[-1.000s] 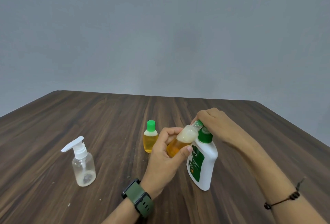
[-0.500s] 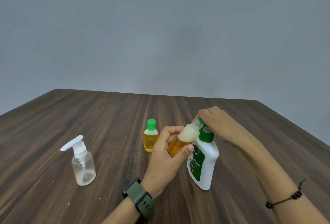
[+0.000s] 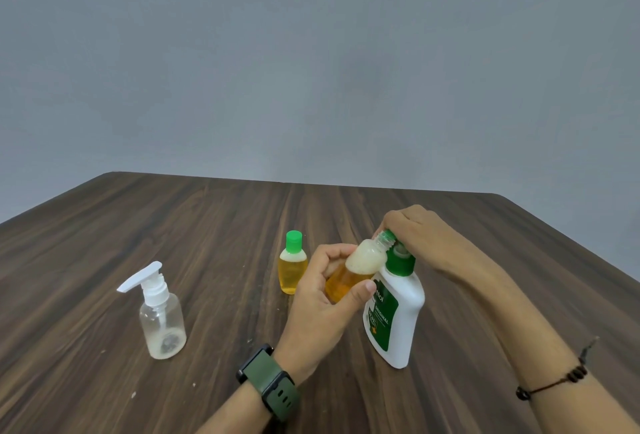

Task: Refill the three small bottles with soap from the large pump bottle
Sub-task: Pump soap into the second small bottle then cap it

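Observation:
My left hand (image 3: 322, 302) grips a small uncapped bottle (image 3: 358, 269), tilted with its threaded neck against the green pump head of the large white soap bottle (image 3: 398, 316). Amber soap with white foam on top fills the small bottle. My right hand (image 3: 419, 232) rests closed on top of the pump head and hides its spout. A second small bottle (image 3: 292, 265) with a green cap stands upright behind my left hand, full of amber soap. A clear small bottle (image 3: 161, 319) with a white spray pump stands at the left, holding only residue at its bottom.
Everything stands on a dark wooden table (image 3: 207, 225) whose far edge meets a grey wall. A green watch is on my left wrist and a dark cord bracelet on my right wrist.
Almost nothing has moved; both hands hold the same pose at the pump, and the view has shifted only slightly.

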Demonstrator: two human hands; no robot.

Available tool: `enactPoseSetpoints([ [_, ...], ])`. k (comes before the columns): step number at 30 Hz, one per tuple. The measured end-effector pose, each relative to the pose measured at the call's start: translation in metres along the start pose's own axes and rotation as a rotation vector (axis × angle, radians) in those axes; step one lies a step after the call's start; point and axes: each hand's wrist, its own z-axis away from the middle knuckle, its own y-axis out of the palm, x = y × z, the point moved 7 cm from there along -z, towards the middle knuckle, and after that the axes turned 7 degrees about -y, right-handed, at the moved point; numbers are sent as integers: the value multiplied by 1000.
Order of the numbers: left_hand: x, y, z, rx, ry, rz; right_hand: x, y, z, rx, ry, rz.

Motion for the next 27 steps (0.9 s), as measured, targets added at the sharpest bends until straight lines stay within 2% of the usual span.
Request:
enactPoseSetpoints([
  [6,3,1,0,-3,-8,-28,-6,4,2,-39,-7,10],
  [14,1,-1,0,-10,-7,-2,-2,0,-2,10,12,23],
  [27,1,0,0,-4,6,-3,-1,0,-1,-17,-24,2],
])
